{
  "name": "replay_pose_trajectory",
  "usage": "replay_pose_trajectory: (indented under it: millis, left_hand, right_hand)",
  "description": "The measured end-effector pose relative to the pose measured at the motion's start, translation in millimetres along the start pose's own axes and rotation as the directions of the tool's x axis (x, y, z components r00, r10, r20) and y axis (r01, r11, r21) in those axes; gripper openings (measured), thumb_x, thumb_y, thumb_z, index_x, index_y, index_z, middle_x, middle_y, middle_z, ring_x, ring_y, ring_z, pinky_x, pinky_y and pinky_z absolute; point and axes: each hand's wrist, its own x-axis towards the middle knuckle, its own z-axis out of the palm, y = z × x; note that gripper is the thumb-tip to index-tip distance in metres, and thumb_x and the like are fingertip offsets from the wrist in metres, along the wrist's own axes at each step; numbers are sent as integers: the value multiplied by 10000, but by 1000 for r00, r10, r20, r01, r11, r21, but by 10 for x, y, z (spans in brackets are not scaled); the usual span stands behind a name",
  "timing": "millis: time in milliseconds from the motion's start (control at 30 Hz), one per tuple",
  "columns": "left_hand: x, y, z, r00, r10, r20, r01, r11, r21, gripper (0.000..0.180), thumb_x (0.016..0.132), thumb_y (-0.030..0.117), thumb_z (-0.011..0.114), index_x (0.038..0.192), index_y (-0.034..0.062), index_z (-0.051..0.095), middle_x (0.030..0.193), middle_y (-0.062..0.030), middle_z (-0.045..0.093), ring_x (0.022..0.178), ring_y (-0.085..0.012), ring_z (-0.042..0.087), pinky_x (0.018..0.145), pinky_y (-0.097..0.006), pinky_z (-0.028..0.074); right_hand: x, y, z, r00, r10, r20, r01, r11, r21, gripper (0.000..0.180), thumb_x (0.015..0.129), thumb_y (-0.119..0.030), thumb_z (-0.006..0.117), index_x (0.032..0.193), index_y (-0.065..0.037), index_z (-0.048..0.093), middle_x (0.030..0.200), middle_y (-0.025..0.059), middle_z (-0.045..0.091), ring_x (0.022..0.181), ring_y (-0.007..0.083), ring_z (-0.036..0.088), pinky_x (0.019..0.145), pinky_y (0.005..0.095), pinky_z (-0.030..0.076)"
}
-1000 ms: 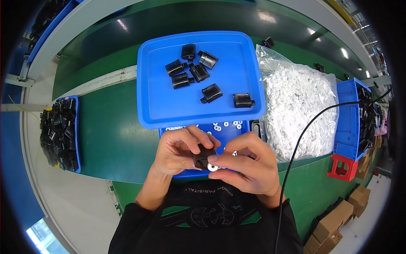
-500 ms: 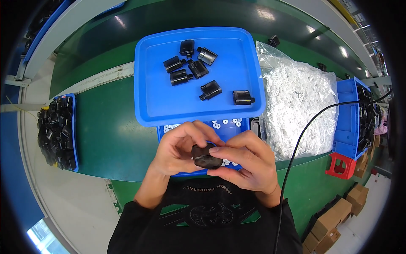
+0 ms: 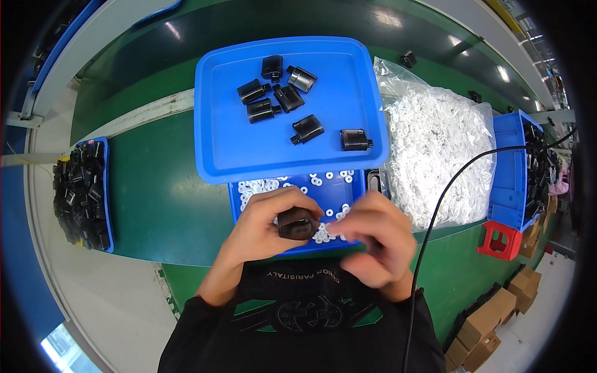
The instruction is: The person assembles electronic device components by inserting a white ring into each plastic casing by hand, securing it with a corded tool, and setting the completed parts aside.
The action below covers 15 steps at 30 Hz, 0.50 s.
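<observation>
My left hand (image 3: 264, 219) is closed around a black plastic housing (image 3: 296, 227), holding it above the lower blue tray (image 3: 349, 194). Several small white washers (image 3: 323, 236) lie in that tray, mostly at its left and right. My right hand (image 3: 380, 239) is off the housing, to its right, blurred by motion; its thumb stands apart from the fingers, with the fingertips close to the washers. Beyond both hands, several black housings (image 3: 308, 128) lie spread in the upper blue tray (image 3: 206, 149), which overlaps the lower one.
A clear bag of white washers (image 3: 435, 155) sits right of the trays. Bins of black parts stand at the far left (image 3: 81, 193) and far right (image 3: 507, 168). A black cable (image 3: 433, 230) curves past my right arm. A red stool (image 3: 499, 240) and cardboard boxes (image 3: 488, 317) are beyond.
My right hand has let go of the black housing and moved right and slightly down. My left hand still holds the housing, now turned and shifted slightly left.
</observation>
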Motion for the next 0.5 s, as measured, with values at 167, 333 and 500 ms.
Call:
replay_pose_trajectory:
  millis: [167, 333, 500]
  left_hand:
    - [32, -19, 78, 1000, 16, -14, -17, 999, -38, 294, 662, -54, 708, 931, 45, 642, 864, -54, 653, 780, -183, 657, 695, -281, 495]
    - [39, 47, 97, 1000, -20, 1, 20, 991, 131, 315, 633, -46, 709, 921, 38, 616, 794, -64, 611, 720, -215, 636, 645, -298, 477]
    - [44, 141, 72, 999, -21, 45, 14, 989, 146, 305, 634, 12, 726, 914, 35, 609, 771, -85, 593, 686, -259, 621, 607, -320, 473]
  right_hand:
    - [56, -146, 43, 904, -185, -385, 416, 591, 691, 267, 954, -205, 504, 872, 14, 632, 664, 122, 605, 392, 171, 447, 356, 303, 320]
    - [177, -235, 152, 898, -221, -381, 440, 504, 743, 376, 1014, -214, 416, 787, 18, 606, 572, 101, 563, 344, 163, 389, 332, 299, 273]
    - [132, -176, 307, 956, -76, -284, 244, 742, 624, 146, 805, 28, 487, 784, 61, 628, 582, 91, 577, 402, 165, 459, 393, 280, 352]
